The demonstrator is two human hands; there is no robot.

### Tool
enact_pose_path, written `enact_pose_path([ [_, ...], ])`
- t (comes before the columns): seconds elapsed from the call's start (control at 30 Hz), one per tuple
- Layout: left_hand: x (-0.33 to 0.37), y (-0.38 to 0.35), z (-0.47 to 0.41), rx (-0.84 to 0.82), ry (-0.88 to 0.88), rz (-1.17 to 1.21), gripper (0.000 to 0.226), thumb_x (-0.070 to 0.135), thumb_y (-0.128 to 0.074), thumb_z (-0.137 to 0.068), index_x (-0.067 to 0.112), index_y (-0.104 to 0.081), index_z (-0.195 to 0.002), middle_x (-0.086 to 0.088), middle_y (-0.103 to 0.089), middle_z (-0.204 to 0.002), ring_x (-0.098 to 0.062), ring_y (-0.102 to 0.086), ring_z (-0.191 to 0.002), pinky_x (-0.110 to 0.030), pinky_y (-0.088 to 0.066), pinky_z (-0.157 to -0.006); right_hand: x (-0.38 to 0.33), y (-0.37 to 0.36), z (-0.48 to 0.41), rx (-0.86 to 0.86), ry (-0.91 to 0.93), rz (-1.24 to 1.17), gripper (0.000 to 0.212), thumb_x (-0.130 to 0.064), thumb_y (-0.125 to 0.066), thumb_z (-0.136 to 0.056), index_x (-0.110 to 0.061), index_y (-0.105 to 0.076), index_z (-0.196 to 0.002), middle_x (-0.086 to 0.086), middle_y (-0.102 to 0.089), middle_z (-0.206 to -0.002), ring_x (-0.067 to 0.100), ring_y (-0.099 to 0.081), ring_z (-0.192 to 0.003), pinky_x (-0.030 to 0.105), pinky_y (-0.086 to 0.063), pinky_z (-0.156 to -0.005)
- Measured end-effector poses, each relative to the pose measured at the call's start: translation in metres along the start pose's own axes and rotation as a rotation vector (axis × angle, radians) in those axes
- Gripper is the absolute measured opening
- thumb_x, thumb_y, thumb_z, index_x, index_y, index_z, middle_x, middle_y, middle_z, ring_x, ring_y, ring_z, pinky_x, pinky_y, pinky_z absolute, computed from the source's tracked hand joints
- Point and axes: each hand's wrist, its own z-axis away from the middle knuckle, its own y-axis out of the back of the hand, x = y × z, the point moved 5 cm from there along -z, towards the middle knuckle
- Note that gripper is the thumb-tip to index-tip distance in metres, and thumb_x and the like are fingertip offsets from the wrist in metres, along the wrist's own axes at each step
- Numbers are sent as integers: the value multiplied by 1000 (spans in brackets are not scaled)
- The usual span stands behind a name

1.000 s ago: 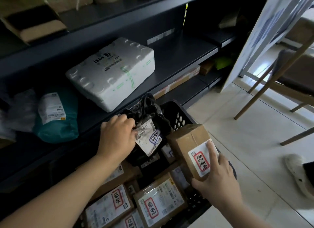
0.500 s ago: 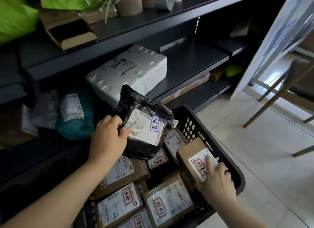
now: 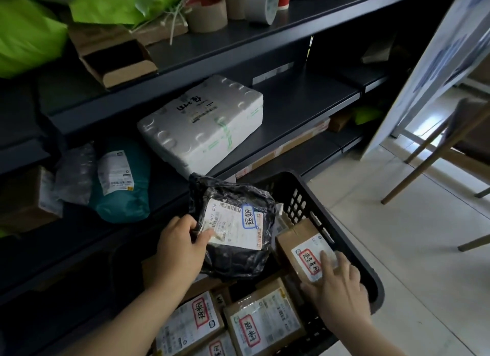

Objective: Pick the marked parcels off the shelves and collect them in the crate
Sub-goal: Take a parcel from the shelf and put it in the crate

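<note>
My left hand grips a black plastic-wrapped parcel by its left edge, thumb on its white label with a blue-outlined mark, and holds it above the black crate. My right hand holds a small brown box with a red-outlined label at the crate's right side, fingers over the label. Several cardboard parcels with red-marked labels lie in the crate below.
Dark shelves hold a white foam box, a teal bag and a grey bubble-wrap parcel. Green bags and tape rolls sit on the upper shelf. Tiled floor, a white board and wooden chair legs lie right.
My left hand has lifted the black parcel up and turned its label to face me. My right hand has lowered the small brown box into the crate's right side.
</note>
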Motion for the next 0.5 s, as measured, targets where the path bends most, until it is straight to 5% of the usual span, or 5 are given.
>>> enact_pose_path([
  [0.2,8,5,0,-64,111,139,33,31,-69,-82,18,-42,-69,0,-47,-78,-16,-47,-70,-25,-31,-55,-51,44,5,-36,161,-560,83,-54,-55,-86,-26,-11,-151,-1,-35,-148,18,-39,-132,32,-36,-104],
  [0.3,17,8,7,-126,153,116,32,37,-64,-86,17,-42,-74,3,-45,-78,-6,-41,-64,-16,-29,-49,-73,60,2,-100,144,-853,88,-41,-65,-85,-27,-9,-151,-6,-48,-137,12,-52,-113,26,-47,-90],
  [0.5,9,-1,0,-252,193,232,20,35,-65,-86,26,-48,-89,8,-56,-90,-4,-54,-79,-9,-39,-64,-81,76,-20,-49,174,-851,94,-22,-74,-81,-31,-11,-150,-5,-52,-137,18,-52,-122,44,-45,-102],
])
